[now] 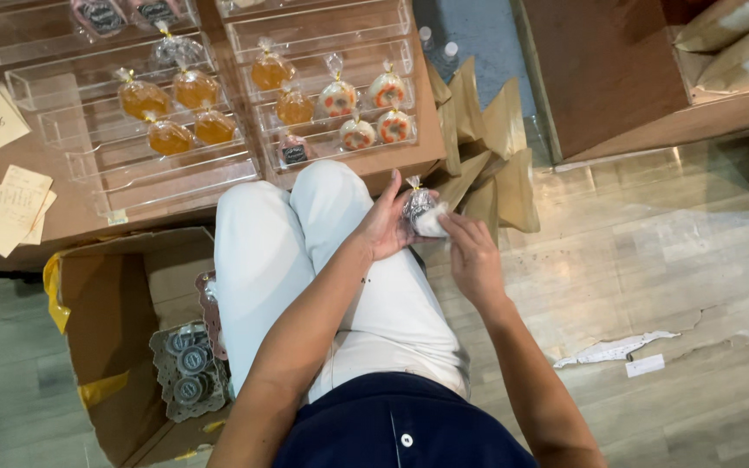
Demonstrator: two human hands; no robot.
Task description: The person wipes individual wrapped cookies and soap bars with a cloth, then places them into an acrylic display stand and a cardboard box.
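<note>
Your hands, left (385, 227) and right (472, 256), grasp a small clear-wrapped white packet (424, 215); clear acrylic trays (318, 35) hold wrapped orange rounds (194, 88).

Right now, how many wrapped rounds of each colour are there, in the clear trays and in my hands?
Amber wrapped rounds: 6
White-and-orange patterned rounds: 4
Pink rounds with dark label: 3
Silvery grey round: 1
White wrapped round, held by left hand and right hand: 1
Total: 15

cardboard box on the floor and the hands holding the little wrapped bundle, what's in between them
In the head view, the person's white-trousered legs lie between the cardboard box and the wrapped bundle held by the left hand and right hand.
</note>
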